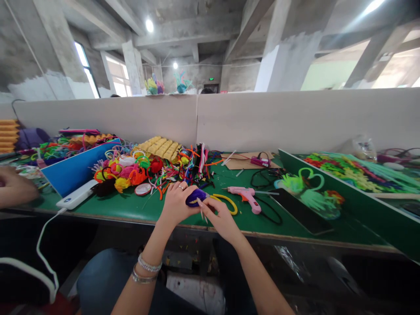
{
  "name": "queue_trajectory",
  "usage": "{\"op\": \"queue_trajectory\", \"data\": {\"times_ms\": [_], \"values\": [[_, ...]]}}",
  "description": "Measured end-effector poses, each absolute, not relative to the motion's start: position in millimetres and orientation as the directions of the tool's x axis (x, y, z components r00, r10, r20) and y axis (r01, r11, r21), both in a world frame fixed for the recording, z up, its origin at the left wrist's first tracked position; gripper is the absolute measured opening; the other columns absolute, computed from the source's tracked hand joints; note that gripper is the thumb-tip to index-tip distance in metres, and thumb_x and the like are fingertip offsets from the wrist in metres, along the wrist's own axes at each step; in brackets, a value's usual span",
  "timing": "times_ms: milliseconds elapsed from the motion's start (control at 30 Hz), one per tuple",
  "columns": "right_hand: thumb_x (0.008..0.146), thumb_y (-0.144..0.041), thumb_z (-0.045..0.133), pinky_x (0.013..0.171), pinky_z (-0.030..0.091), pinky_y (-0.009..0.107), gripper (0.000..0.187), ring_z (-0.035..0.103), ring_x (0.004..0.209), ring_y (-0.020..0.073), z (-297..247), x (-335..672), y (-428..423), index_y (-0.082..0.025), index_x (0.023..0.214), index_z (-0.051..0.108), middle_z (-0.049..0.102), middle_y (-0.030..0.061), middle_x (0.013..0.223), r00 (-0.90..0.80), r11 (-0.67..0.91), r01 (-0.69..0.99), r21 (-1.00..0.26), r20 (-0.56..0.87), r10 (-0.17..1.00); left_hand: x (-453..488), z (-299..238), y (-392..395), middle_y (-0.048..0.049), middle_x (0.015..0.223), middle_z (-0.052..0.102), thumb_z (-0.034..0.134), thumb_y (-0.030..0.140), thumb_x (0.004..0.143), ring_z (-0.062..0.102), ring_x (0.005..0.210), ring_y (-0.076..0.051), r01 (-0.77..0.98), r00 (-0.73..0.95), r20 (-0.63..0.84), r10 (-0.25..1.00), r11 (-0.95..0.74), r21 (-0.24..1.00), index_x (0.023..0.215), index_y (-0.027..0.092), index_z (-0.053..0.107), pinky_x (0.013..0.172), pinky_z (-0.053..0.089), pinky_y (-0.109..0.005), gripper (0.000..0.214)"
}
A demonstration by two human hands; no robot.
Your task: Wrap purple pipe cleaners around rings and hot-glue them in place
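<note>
Purple fuzzy bundle (pixel 196 197) clamped between your left hand (pixel 179 202) and right hand (pixel 220 215), seemingly unfinished; pale-green strand-bodied fuzzy figure (pixel 315 202) nearby looks complete.

L hand (pixel 179 203) w/ ring (pixel 181 187) — 2 silvery bracelets (pixel 149 265), L forearm (pixel 129 297).

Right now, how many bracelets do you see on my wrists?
2, both on the left forearm: a sparkly bracelet nearer the left hand, a silvery bracelet just behind it. No others show.
</note>
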State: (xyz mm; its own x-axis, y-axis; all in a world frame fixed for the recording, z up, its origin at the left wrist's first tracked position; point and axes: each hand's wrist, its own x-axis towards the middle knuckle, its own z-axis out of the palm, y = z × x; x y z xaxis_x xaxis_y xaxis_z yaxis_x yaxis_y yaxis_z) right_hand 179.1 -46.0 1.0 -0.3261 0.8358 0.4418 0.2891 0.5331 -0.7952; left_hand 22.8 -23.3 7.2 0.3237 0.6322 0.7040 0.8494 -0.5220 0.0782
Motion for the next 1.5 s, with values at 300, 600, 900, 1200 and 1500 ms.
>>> {"op": "queue_trajectory", "data": {"times_ms": [300, 600, 900, 1200, 1500], "values": [[0.088, -0.036, 0.042, 0.052, 0.029, 0.023, 0.032, 0.039, 0.054, 0.0097, -3.0, 175.2, -48.2, -0.019, 0.061, 0.045, 0.046, -0.0029, 0.056, -0.308, 0.570, 0.386, -0.726, 0.481, 0.821, 18.0, 6.6, -22.2, -0.0052, 0.077, 0.058, 0.058, 0.046, 0.070, 0.052, 0.078, -0.022, 0.848, 0.349, 0.768, 0.537, -0.530, -0.014, 0.094, 0.020, 0.064, 0.075, 0.037, -0.034, 0.036], [0.086, -0.047, 0.043, 0.052, 0.033, 0.022, 0.039, 0.039, 0.053, 0.0089, 5.6, 183.9, -49.3, -0.018, 0.060, 0.045, 0.044, -0.0028, 0.057, -0.383, 0.502, 0.131, -0.855, 0.423, 0.821, 22.0, 10.0, -26.3, -0.0031, 0.077, 0.058, 0.065, 0.045, 0.064, 0.054, 0.076, -0.020, 0.833, 0.262, 0.788, 0.558, -0.543, 0.107, 0.094, 0.022, 0.064, 0.078, 0.036, -0.034, 0.038], [0.085, -0.050, 0.044, 0.046, 0.031, 0.022, 0.040, 0.035, 0.049, 0.0079, 1.1, 180.4, -45.6, -0.019, 0.060, 0.044, 0.040, -0.0033, 0.054, -0.317, 0.447, 0.007, -0.894, 0.422, 0.849, 31.8, 3.6, -26.6, -0.0068, 0.082, 0.061, 0.062, 0.048, 0.069, 0.056, 0.081, -0.022, 0.836, 0.133, 0.873, 0.470, -0.526, 0.156, 0.095, 0.018, 0.062, 0.078, 0.039, -0.035, 0.040], [0.083, -0.053, 0.045, 0.044, 0.026, 0.021, 0.039, 0.030, 0.048, 0.0077, 2.3, 177.6, -49.2, -0.019, 0.064, 0.046, 0.035, -0.0046, 0.054, -0.286, 0.460, 0.037, -0.887, 0.432, 0.855, 33.4, -2.6, -26.0, -0.0082, 0.080, 0.061, 0.059, 0.052, 0.071, 0.056, 0.077, -0.022, 0.849, 0.115, 0.907, 0.406, -0.514, 0.122, 0.093, 0.016, 0.059, 0.071, 0.040, -0.033, 0.042], [0.083, -0.052, 0.046, 0.046, 0.024, 0.023, 0.038, 0.028, 0.049, 0.0078, 5.2, 176.5, -49.7, -0.019, 0.064, 0.045, 0.033, -0.0049, 0.056, -0.297, 0.462, 0.016, -0.887, 0.437, 0.849, 32.6, -4.6, -24.8, -0.0074, 0.078, 0.061, 0.059, 0.054, 0.069, 0.056, 0.074, -0.021, 0.852, 0.110, 0.919, 0.379, -0.512, 0.109, 0.091, 0.016, 0.058, 0.070, 0.040, -0.032, 0.044]]}}
